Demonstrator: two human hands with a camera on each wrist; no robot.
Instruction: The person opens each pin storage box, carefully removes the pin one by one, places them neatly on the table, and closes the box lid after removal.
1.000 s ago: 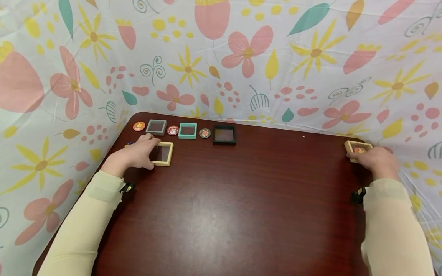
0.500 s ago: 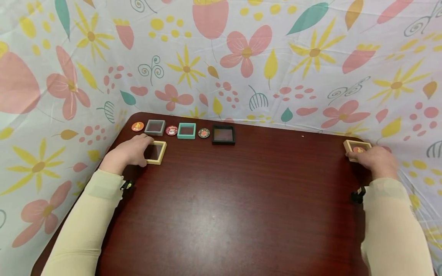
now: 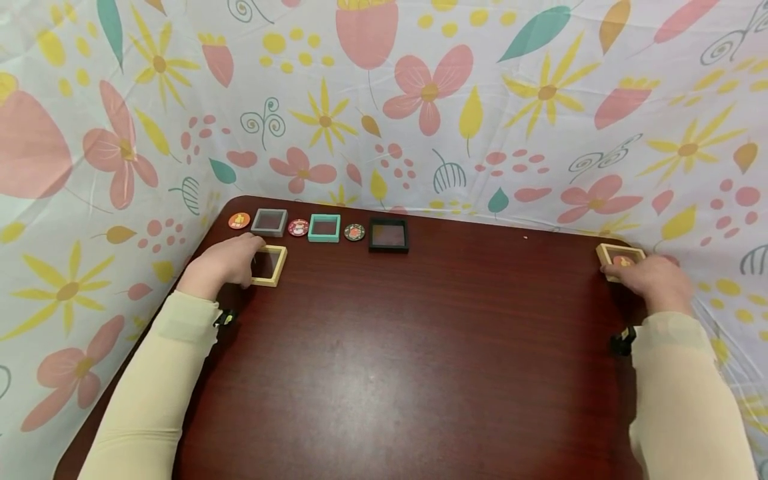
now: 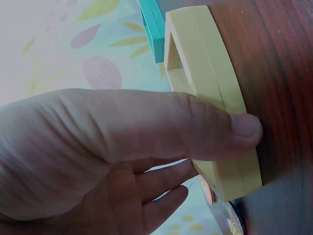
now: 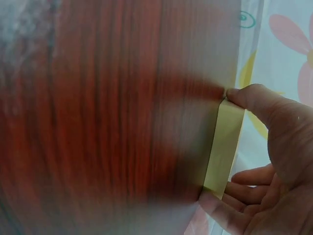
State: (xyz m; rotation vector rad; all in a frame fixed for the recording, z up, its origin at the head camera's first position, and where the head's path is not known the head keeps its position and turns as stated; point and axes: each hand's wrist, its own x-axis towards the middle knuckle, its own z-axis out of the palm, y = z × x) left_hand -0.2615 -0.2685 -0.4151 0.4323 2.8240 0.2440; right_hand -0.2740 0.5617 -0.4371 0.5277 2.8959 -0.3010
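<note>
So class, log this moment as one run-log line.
left hand: grips yellow frame | right hand: grips yellow frame with badge | table

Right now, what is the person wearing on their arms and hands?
Both arms wear long, snug, pale cream fabric sleeves, the left sleeve and the right sleeve, ending at the wrists. A small black device sits at each wrist. The left hand and right hand are bare, without gloves.

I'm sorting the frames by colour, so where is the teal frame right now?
In the head view the teal frame sits in the row along the table's far left edge, between a red badge and a dark round badge, just beyond the left hand.
</note>
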